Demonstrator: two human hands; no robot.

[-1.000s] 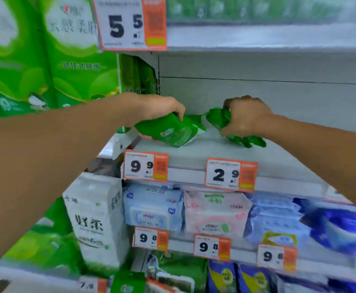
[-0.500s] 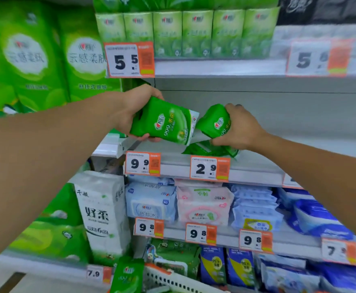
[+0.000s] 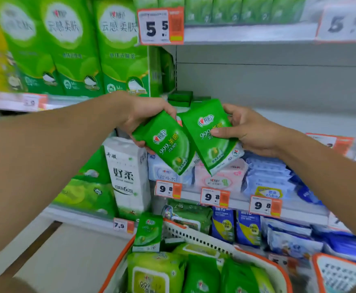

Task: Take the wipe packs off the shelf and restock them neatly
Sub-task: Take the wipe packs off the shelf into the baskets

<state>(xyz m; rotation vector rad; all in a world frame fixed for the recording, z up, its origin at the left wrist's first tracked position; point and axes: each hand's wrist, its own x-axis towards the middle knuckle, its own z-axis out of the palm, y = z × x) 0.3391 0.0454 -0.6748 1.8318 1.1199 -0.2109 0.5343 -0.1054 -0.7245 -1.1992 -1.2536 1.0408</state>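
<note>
- Two green wipe packs are held in mid-air, clear of the shelf (image 3: 278,115): left pack (image 3: 168,144) gripped by the left hand (image 3: 143,115), right pack (image 3: 211,136) pinched by the right hand (image 3: 249,132).
- Packs are angled label-up, edges touching, judged for alignment.
- An orange-rimmed basket (image 3: 118,265) of similar packs sits below, probably as holding stock.

Lighting: bright, even, diffuse; source not visible; shadows faint, soft shade on back panel under upper shelf (image 3: 257,37).
Glare: none strong.
Blur: motion smear at far left and top right; price tag (image 3: 345,24) top right unreadable.
Focus: centre moderately sharp, print legible.
Distortion: wide-angle; shelf edges bow, forearms stretched near frame edges.
</note>
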